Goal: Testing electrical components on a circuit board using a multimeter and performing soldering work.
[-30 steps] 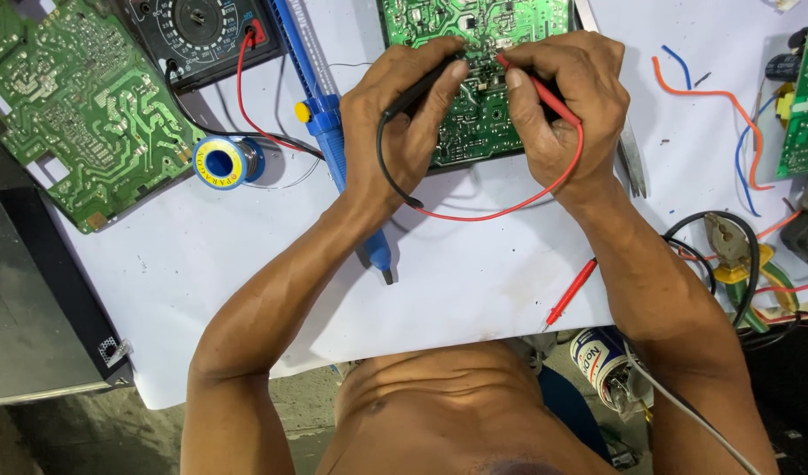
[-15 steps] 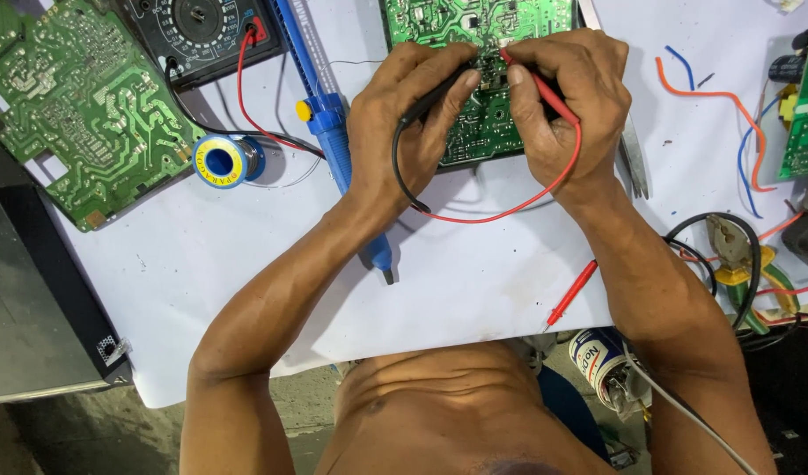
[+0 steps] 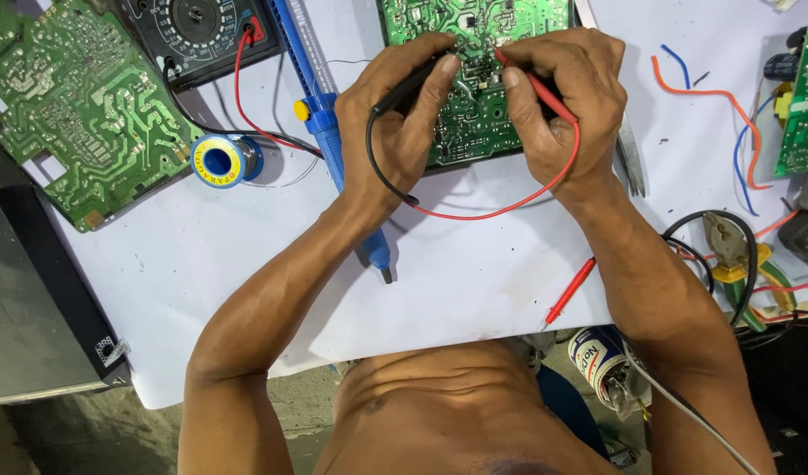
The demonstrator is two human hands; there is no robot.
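Note:
A green circuit board [image 3: 474,105] lies solder side up on the white table sheet [image 3: 474,281], at the top middle. My left hand [image 3: 395,123] grips a black meter probe [image 3: 413,79] with its tip on the board. My right hand [image 3: 562,105] pinches a red meter probe [image 3: 536,88] with its tip on the board close beside the black one. The black lead and the red lead [image 3: 501,211] loop below my hands. Both leads run to a black analogue multimeter [image 3: 202,31] at the top left.
A blue soldering iron [image 3: 329,141] lies left of my left hand, beside a blue and yellow solder spool [image 3: 221,161]. A second green board [image 3: 69,105] lies far left. Pliers [image 3: 738,264], loose wires, another board [image 3: 804,97] and a loose red probe [image 3: 569,293] sit to the right.
Both hands have shifted slightly upward on the board, and the probe tips now sit a little closer together. The rest has not moved.

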